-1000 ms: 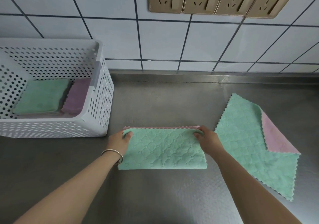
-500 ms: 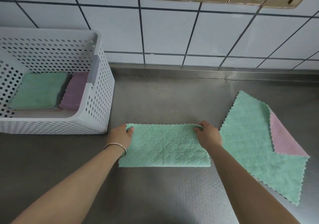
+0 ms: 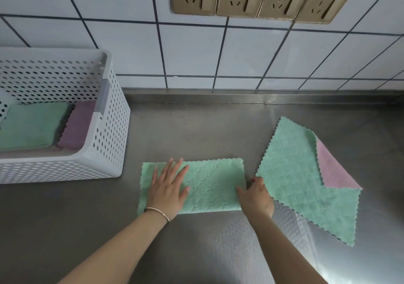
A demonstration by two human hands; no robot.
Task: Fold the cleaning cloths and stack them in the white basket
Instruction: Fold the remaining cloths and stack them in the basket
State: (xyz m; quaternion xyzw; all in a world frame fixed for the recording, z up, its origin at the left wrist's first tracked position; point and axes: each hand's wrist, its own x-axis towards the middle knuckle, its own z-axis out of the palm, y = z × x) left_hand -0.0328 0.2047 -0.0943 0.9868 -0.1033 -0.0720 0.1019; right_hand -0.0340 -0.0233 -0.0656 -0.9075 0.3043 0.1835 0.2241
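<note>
Your left hand (image 3: 168,190) is now lying flat on the folded cloth (image 3: 209,185) | your right hand (image 3: 256,196) is pinching its right edge | bare counter (image 3: 196,135) is lying between cloth and basket (image 3: 113,117).

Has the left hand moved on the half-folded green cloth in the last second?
Yes. The left hand left the far-left corner nearest the white perforated plastic basket and now lies flat, farther right on the half-folded green cloth.
</note>
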